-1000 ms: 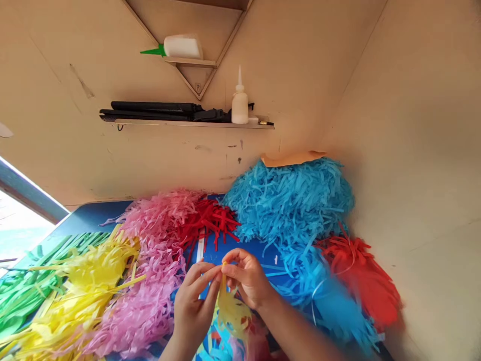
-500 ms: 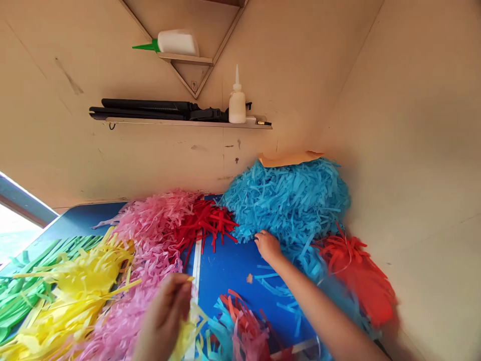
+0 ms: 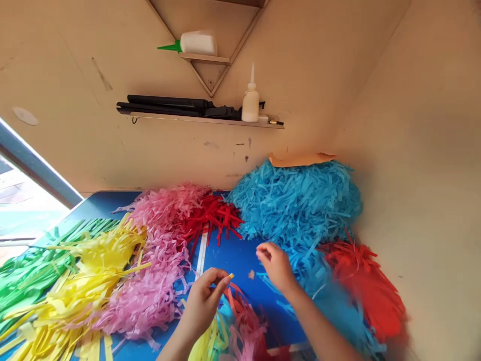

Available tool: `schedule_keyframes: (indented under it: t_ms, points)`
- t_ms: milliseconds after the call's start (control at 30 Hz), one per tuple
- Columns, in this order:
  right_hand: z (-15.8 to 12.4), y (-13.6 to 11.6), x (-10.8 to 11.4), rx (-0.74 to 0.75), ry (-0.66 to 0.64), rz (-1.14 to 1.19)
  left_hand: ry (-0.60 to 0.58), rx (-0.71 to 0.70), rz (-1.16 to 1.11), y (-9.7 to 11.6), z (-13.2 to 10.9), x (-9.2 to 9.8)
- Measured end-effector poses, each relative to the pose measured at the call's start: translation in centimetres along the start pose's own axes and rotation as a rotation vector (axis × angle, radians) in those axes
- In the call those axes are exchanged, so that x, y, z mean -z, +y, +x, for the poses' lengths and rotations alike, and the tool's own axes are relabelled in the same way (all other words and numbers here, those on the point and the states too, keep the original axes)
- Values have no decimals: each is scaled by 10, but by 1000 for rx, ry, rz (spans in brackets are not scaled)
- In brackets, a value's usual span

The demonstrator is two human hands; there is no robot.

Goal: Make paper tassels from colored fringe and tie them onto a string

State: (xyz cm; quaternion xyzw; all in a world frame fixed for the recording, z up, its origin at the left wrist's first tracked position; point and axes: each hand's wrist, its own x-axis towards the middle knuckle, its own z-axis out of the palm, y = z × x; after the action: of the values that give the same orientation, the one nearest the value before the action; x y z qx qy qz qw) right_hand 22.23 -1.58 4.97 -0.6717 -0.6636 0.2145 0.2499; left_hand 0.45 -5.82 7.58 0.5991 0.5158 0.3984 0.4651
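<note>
My left hand (image 3: 205,301) pinches the top end of a yellow fringed paper strip (image 3: 210,338) between thumb and fingers, low in the middle; the strip hangs down under the hand. My right hand (image 3: 276,265) hovers over the blue table (image 3: 233,255) at the edge of the big blue paper-fringe pile (image 3: 296,200). Its fingers are curled and blurred, and I cannot make out anything in them. A small mixed bundle of red, pink and blue strips (image 3: 244,326) lies between my two arms.
Fringe piles cover the table: green (image 3: 26,271), yellow (image 3: 75,286), pink (image 3: 158,260), dark red (image 3: 210,218), and bright red (image 3: 364,286) by the right wall. A wall shelf (image 3: 203,119) carries a white glue bottle (image 3: 250,100) and black tools. A higher shelf holds a green-tipped bottle (image 3: 195,44).
My hands, together on the yellow strip a second ago, have parted. The right hand reached to the blue pile and has drawn back slightly. The left hand rose back into view with the yellow strip.
</note>
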Motion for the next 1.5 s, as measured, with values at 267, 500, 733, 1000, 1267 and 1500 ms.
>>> schedule_keyframes:
  t_ms: [267, 500, 733, 1000, 1267, 1500]
  points:
    - [-67, -40, -34, -96, 5, 1146, -13, -127, 145, 0, -6, -13]
    - [-73, -38, -28, -147, 60, 1136, -80, -330, 365, 3, -13, -10]
    - [-82, -38, -16, -62, 49, 958, -79, -470, 439, 7, -19, -12]
    - [-85, -36, -6, -7, 67, 855, -110, -400, 290, 15, -25, -18]
    - [-91, -40, -10, -59, -5, 993, -123, -219, 135, 11, -29, -15]
    - [-89, -39, -2, -2, -12, 951, -140, -234, 80, 7, -31, -16]
